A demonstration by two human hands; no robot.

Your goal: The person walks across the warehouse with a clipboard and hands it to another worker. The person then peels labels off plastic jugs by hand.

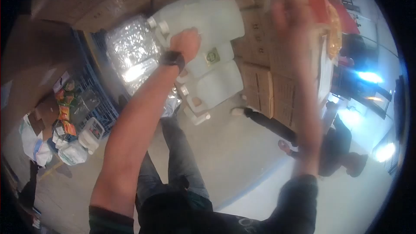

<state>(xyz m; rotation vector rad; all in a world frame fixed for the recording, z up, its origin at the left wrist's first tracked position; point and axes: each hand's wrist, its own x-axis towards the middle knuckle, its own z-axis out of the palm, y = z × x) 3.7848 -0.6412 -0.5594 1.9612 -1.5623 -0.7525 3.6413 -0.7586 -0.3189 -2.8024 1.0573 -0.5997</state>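
My left hand, with a dark watch on the wrist, is closed at the handle end of a translucent white jug in the upper middle. More white jugs lie on their sides below it, one with a green label and another lower down. White caps point left. My right hand is raised at the upper right in front of cardboard boxes, smeared by motion, so its fingers and anything in them cannot be made out. A shiny clear-wrapped pack lies left of the jugs.
Stacked cardboard boxes stand behind and right of the jugs. A blue crate and colourful packets are at the left. Another person in dark clothes is at the right. A red item sits atop boxes.
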